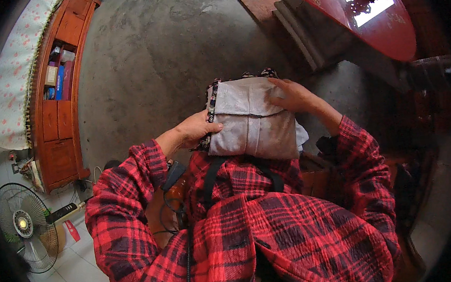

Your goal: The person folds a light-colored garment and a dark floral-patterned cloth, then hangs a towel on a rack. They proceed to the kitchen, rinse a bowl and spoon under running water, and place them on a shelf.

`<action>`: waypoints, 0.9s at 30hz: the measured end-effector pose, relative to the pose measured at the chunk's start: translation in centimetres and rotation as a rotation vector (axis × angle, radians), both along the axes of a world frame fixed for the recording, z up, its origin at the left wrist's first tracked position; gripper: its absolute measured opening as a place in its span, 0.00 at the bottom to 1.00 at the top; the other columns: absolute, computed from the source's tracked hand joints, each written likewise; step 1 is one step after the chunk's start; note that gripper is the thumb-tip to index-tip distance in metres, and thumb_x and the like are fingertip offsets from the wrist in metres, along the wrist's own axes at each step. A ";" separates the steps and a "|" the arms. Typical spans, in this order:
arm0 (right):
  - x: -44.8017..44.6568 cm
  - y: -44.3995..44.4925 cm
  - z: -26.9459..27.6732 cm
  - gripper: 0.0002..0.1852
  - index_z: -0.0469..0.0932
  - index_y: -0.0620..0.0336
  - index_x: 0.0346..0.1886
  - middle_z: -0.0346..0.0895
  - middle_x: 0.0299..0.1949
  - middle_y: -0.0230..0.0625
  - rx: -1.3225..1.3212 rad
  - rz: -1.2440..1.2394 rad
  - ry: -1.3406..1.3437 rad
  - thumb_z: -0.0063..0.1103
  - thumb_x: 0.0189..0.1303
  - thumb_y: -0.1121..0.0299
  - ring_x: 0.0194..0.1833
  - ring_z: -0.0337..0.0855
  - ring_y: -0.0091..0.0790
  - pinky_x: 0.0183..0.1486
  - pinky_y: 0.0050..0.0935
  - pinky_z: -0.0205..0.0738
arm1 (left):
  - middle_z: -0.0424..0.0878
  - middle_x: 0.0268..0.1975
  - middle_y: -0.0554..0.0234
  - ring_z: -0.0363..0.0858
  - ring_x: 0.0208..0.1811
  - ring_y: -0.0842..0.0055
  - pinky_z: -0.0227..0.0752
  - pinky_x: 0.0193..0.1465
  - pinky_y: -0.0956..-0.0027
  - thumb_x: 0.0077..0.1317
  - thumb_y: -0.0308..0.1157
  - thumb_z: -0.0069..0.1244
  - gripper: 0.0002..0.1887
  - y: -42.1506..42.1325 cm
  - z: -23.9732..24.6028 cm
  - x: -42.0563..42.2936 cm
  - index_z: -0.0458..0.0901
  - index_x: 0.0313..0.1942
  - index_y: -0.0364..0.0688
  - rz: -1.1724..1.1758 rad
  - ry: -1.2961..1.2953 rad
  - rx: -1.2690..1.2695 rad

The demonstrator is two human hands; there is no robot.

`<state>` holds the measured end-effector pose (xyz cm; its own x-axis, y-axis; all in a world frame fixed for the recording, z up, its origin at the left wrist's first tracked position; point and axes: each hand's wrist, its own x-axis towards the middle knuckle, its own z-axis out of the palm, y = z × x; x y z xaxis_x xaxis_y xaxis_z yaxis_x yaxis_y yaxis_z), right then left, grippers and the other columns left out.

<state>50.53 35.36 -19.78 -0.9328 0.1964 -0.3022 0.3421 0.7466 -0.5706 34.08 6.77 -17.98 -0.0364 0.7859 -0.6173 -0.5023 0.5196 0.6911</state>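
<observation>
A folded light-grey cloth bundle (237, 134) with a flap across its upper half rests on my lap. Dark floral fabric (211, 102) shows along its left side and behind its far edge. My left hand (195, 129) grips the bundle's left edge, thumb on top and fingers beneath, out of sight. At the far right corner, my right hand (291, 94) holds the flap, its fingertips over the cloth. A bit of white cloth (301, 135) sticks out at the bundle's right side.
A wooden cabinet (58, 126) with boxes on its shelf stands left, near an electric fan (23, 223). A glossy red table (384, 35) is at the far right, with a wooden board (261, 7) beside it. A dark cable (187, 255) hangs along my left side.
</observation>
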 end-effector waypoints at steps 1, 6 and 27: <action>0.0 -0.1 0.0 0.34 0.67 0.59 0.65 0.74 0.56 0.55 0.014 -0.059 0.007 0.60 0.56 0.57 0.57 0.75 0.56 0.61 0.41 0.68 | 0.75 0.59 0.61 0.72 0.58 0.73 0.63 0.66 0.66 0.63 0.27 0.56 0.29 0.0 0.0 -0.1 0.66 0.64 0.37 -0.007 0.037 0.006; -0.8 0.7 1.2 0.27 0.72 0.58 0.60 0.75 0.55 0.52 -0.020 -0.011 0.214 0.60 0.53 0.67 0.55 0.75 0.55 0.60 0.41 0.68 | 0.75 0.58 0.62 0.71 0.58 0.74 0.62 0.65 0.67 0.62 0.28 0.56 0.29 0.5 0.1 -1.1 0.66 0.63 0.37 -0.062 0.150 0.082; 8.2 -0.7 -5.5 0.30 0.73 0.58 0.59 0.76 0.59 0.35 -1.683 -0.800 -0.111 0.44 0.69 0.42 0.56 0.77 0.37 0.61 0.38 0.70 | 0.84 0.47 0.55 0.84 0.45 0.70 0.79 0.50 0.64 0.63 0.39 0.59 0.23 1.8 -3.6 -3.8 0.78 0.51 0.31 0.228 -0.044 -0.180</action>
<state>58.76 34.65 -25.24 -0.7467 -0.0091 -0.6650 0.3647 -0.8418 -0.3980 30.31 8.58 -21.56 -0.1696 0.6385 -0.7507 -0.6472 0.5023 0.5734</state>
